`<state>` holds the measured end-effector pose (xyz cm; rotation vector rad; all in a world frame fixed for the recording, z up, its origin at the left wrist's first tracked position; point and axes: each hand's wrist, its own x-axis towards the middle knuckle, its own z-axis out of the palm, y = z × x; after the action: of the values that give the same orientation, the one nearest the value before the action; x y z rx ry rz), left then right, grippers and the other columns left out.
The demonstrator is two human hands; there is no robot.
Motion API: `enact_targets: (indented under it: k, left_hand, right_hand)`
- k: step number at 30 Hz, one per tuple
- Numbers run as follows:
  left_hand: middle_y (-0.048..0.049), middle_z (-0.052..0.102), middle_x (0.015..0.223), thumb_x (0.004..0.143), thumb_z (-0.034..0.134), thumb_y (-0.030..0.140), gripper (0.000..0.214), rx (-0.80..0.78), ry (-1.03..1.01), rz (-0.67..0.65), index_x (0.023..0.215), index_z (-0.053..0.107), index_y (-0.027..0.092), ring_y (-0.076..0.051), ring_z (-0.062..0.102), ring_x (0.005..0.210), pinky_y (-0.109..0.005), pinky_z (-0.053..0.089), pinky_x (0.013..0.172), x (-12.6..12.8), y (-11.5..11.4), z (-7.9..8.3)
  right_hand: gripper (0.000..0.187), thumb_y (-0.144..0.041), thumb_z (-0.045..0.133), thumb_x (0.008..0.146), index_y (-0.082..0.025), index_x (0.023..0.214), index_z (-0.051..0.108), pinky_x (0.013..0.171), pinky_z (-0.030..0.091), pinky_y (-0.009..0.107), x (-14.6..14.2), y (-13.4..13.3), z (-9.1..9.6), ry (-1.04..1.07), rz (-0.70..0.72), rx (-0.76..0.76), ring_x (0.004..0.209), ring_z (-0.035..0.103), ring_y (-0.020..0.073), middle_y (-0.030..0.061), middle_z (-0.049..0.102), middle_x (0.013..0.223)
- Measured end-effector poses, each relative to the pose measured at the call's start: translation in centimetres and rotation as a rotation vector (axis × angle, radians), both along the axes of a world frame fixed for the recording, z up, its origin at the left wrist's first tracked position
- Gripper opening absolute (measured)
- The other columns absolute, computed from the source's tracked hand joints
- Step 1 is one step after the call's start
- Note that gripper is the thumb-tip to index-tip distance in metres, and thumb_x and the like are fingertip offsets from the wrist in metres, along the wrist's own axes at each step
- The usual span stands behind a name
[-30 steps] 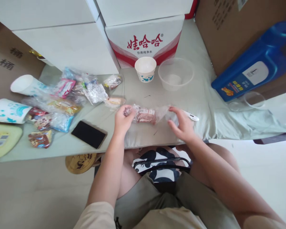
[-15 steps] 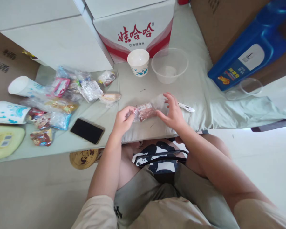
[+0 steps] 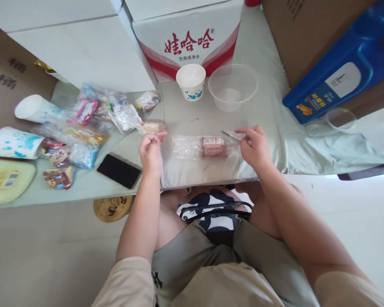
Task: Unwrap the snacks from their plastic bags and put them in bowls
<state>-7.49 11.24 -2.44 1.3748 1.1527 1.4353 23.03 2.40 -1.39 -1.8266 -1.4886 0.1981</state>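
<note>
A reddish-brown snack packet [image 3: 213, 147] in a clear plastic wrapper [image 3: 185, 147] lies flat on the pale green cloth [image 3: 275, 128] in front of me. My left hand [image 3: 151, 152] hovers just left of the wrapper and does not touch it. Its fingers are curled, with thumb and forefinger pinched together; I cannot make out anything between them. My right hand [image 3: 256, 147] rests at the wrapper's right end, closed on a slim pale pen-like tool [image 3: 233, 135] whose tip points left above the packet.
A paper cup [image 3: 190, 82] and a clear plastic bowl [image 3: 233, 86] stand behind the packet, before a red-and-white carton [image 3: 192, 40]. A heap of wrapped snacks [image 3: 92, 119], two tipped cups [image 3: 14, 143] and a black phone [image 3: 119, 171] lie left. A blue jug [image 3: 339, 68] leans at right.
My left hand has let go of the packet, which now lies flat. My right hand has picked up the slim tool that lay on the cloth to the right.
</note>
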Motion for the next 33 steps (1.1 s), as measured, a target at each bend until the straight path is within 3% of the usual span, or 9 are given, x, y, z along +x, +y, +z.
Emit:
enact_targets:
  k: [5, 10, 13, 17, 22, 25, 29, 31, 33]
  left_hand:
    - [-0.0111, 0.073, 0.124, 0.074, 0.081, 0.043, 0.059, 0.111, 0.37, -0.298, 0.122, 0.053, 0.025, -0.026, 0.066, 0.125, -0.045, 0.048, 0.11, 1.0, -1.3, -0.3]
    - [-0.0047, 0.074, 0.096, 0.089, 0.064, 0.031, 0.03, 0.066, 0.497, -0.275, 0.118, 0.062, 0.021, -0.02, 0.072, 0.1, -0.041, 0.053, 0.103, 1.6, -2.0, 0.4]
    - [-0.0126, 0.064, 0.131, 0.078, 0.076, 0.029, 0.038, 0.063, 0.614, -0.233, 0.115, 0.067, 0.022, -0.027, 0.062, 0.126, -0.045, 0.051, 0.108, 1.6, -2.2, 1.0]
    - [-0.0118, 0.053, 0.15, 0.077, 0.073, 0.026, 0.007, 0.036, 0.696, -0.348, 0.079, 0.07, 0.021, -0.032, 0.048, 0.144, -0.05, 0.042, 0.118, 1.4, -2.6, 2.2]
    - [-0.0134, 0.076, 0.096, 0.086, 0.055, 0.045, 0.032, -0.232, 0.302, -0.694, 0.066, 0.063, 0.021, -0.027, 0.074, 0.093, -0.044, 0.06, 0.087, 0.4, -2.6, 3.0]
    - [-0.0076, 0.072, 0.072, 0.088, 0.055, 0.05, 0.033, -0.418, 0.304, -0.601, 0.087, 0.069, 0.02, -0.021, 0.067, 0.058, -0.037, 0.058, 0.062, 0.6, -2.4, 2.5]
    - [-0.0124, 0.075, 0.12, 0.074, 0.078, 0.034, 0.039, -0.122, 0.663, -0.299, 0.11, 0.07, 0.022, -0.027, 0.072, 0.107, -0.043, 0.057, 0.097, 2.0, -2.1, 1.9]
    - [-0.0129, 0.06, 0.15, 0.064, 0.088, 0.029, 0.057, -0.011, 0.777, -0.364, 0.119, 0.07, 0.023, -0.032, 0.056, 0.139, -0.047, 0.046, 0.116, 2.7, -2.1, 1.8]
    - [-0.0114, 0.066, 0.142, 0.069, 0.086, 0.031, 0.048, -0.037, 0.796, -0.446, 0.114, 0.071, 0.023, -0.031, 0.059, 0.135, -0.046, 0.047, 0.115, 3.4, -2.3, 1.7]
  right_hand:
    - [0.04, -0.028, 0.061, 0.085, -0.022, 0.124, 0.068, 0.113, 0.035, 0.06, -2.3, -1.0, 0.3, -0.266, 0.16, -0.029, 0.137, 0.051, 0.0386, 0.0165, 0.062, 0.14]
    - [0.027, -0.022, 0.051, 0.094, -0.026, 0.113, 0.069, 0.11, 0.032, 0.056, -3.4, -1.3, 1.0, -0.337, 0.272, -0.075, 0.097, 0.068, 0.0285, 0.0063, 0.075, 0.086]
    - [0.024, -0.025, 0.048, 0.098, -0.024, 0.09, 0.071, 0.096, 0.039, 0.047, -3.4, -2.2, 2.0, -0.393, 0.311, -0.051, 0.083, 0.067, 0.0248, 0.0069, 0.073, 0.082]
    - [0.025, -0.028, 0.05, 0.097, -0.023, 0.089, 0.072, 0.07, 0.039, 0.034, -3.8, -4.3, 3.1, -0.387, 0.541, -0.163, 0.072, 0.065, 0.02, 0.007, 0.075, 0.086]
    - [0.026, -0.034, 0.049, 0.099, -0.027, 0.097, 0.074, 0.056, 0.033, 0.03, -3.6, -4.8, 2.4, -0.238, 0.625, -0.447, 0.055, 0.059, 0.0176, 0.0001, 0.069, 0.064]
    - [0.03, -0.036, 0.047, 0.099, -0.024, 0.101, 0.075, 0.057, 0.038, 0.032, -3.0, -3.8, 1.8, -0.241, 0.411, -0.387, 0.06, 0.064, 0.0208, 0.0045, 0.074, 0.075]
    - [0.034, -0.032, 0.052, 0.096, -0.021, 0.123, 0.071, 0.082, 0.055, 0.043, -2.9, -2.6, 1.1, -0.227, 0.321, -0.172, 0.1, 0.072, 0.0303, 0.0134, 0.074, 0.124]
    - [0.043, -0.031, 0.059, 0.092, -0.021, 0.134, 0.066, 0.101, 0.052, 0.051, -3.3, -2.2, 0.6, -0.244, 0.377, -0.104, 0.127, 0.063, 0.0359, 0.0146, 0.066, 0.142]
    - [0.054, -0.027, 0.062, 0.088, -0.022, 0.142, 0.06, 0.109, 0.047, 0.056, -3.8, -1.9, 0.1, -0.258, 0.422, -0.121, 0.136, 0.056, 0.0386, 0.0142, 0.062, 0.148]
